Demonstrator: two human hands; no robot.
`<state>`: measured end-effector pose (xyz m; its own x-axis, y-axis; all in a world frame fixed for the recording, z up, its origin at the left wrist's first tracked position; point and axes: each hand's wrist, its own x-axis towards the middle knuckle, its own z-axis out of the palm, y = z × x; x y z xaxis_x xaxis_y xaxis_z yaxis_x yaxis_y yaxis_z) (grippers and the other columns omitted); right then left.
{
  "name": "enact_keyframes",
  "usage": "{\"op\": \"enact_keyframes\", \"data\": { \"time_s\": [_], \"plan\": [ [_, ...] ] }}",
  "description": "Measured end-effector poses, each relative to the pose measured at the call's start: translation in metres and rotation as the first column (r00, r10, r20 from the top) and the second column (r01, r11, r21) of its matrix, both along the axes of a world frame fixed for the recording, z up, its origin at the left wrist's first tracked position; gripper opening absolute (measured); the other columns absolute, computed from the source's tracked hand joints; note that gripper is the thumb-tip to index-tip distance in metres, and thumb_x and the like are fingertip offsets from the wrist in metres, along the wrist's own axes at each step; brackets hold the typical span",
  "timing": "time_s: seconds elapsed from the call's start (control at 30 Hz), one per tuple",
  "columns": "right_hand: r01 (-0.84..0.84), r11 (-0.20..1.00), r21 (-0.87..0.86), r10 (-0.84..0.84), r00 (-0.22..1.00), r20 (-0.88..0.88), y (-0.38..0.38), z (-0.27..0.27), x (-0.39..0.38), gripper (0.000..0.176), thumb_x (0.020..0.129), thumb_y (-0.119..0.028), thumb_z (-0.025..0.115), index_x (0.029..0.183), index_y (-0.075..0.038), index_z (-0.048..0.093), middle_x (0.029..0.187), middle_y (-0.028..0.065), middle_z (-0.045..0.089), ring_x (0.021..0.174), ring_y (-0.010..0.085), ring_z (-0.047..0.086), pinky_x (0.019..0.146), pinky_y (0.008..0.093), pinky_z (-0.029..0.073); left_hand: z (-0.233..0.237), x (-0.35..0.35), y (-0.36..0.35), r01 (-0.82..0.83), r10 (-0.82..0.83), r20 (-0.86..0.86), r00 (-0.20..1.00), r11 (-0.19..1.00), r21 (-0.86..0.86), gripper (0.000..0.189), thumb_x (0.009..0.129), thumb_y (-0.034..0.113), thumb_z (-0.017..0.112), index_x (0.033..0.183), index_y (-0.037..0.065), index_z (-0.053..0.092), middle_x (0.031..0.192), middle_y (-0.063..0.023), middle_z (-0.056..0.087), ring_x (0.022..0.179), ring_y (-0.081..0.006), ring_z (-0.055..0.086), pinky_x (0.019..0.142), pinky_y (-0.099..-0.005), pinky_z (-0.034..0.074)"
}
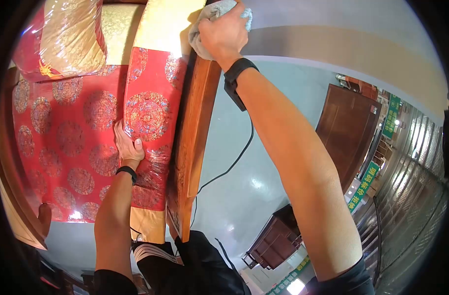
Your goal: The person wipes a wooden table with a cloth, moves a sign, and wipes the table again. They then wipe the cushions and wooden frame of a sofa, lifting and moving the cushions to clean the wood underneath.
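Observation:
My right hand (225, 33) is closed on a light grey cloth (203, 38), at the upper end of a long wooden rail (192, 132). Red and gold cushions wrapped in clear plastic lie left of the rail. My left hand (127, 143) rests on the upright red cushion (148, 115), beside its left edge, thumb apart from the fingers. Under that hand the flat red seat cushion (67, 137) shows round patterns. Both wrists wear black bands.
A plastic-wrapped bolster (72, 37) lies at the upper left. A curved wooden armrest (13, 196) borders the left side. A black cable (229, 169) runs across the pale floor (256, 147). Dark wooden furniture (347, 130) stands to the right, beside a metal shutter (411, 196).

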<state>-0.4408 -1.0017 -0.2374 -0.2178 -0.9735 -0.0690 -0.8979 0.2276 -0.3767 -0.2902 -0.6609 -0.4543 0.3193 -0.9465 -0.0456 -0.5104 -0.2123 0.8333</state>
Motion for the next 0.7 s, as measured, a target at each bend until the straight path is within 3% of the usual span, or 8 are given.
{"op": "enact_keyframes", "data": {
  "time_s": [0.07, 0.4, 0.47, 0.7],
  "plan": [
    [-0.082, 0.995, -0.062, 0.074, 0.991, -0.11, -0.005, -0.02, -0.009, 0.085, 0.075, -0.021, 0.077, 0.143, 0.005, 0.033, 0.122, 0.0386, 0.057, 0.097, 0.0516, 0.068, 0.09, 0.0542, 0.056, 0.004, 0.001, 0.0, 0.008, -0.008, -0.011, 1.0, 1.0, 0.012, 0.101, 0.093, 0.076, 0.038, 0.149, -0.008, 0.036, 0.139, -0.036, 0.046, 0.131, -0.0547, 0.046, 0.113, -0.0586, 0.035],
    [-0.057, 0.996, -0.068, 0.051, 0.995, -0.091, -0.02, -0.025, -0.007, 0.085, 0.075, -0.019, 0.079, 0.143, 0.003, 0.034, 0.126, 0.0379, 0.055, 0.102, 0.0512, 0.068, 0.091, 0.0537, 0.056, 0.021, -0.001, 0.0, -0.018, 0.017, 0.007, 1.0, 0.999, 0.038, 0.095, 0.09, 0.067, 0.049, 0.148, -0.008, 0.036, 0.141, -0.0346, 0.044, 0.132, -0.0538, 0.044, 0.114, -0.0584, 0.034],
    [-0.014, 1.0, -0.028, 0.012, 0.997, -0.081, -0.035, -0.023, -0.004, 0.081, 0.078, -0.028, 0.077, 0.141, 0.003, 0.036, 0.127, 0.0357, 0.058, 0.111, 0.0542, 0.065, 0.098, 0.057, 0.052, 0.016, 0.003, -0.001, -0.015, 0.015, 0.011, 1.0, 0.999, 0.036, 0.096, 0.09, 0.065, 0.049, 0.149, -0.01, 0.035, 0.143, -0.0351, 0.043, 0.133, -0.0539, 0.043, 0.115, -0.0585, 0.034],
    [-0.054, 0.998, 0.029, 0.054, 0.998, -0.007, -0.052, -0.02, -0.01, 0.076, 0.081, -0.028, 0.078, 0.132, 0.009, 0.035, 0.124, 0.0348, 0.059, 0.105, 0.0509, 0.068, 0.095, 0.0549, 0.054, 0.015, -0.004, 0.001, -0.053, 0.053, -0.004, 0.999, 0.998, 0.039, 0.095, 0.091, 0.067, 0.044, 0.146, -0.011, 0.04, 0.138, -0.0363, 0.047, 0.13, -0.054, 0.046, 0.114, -0.0579, 0.035]
  ]
}}
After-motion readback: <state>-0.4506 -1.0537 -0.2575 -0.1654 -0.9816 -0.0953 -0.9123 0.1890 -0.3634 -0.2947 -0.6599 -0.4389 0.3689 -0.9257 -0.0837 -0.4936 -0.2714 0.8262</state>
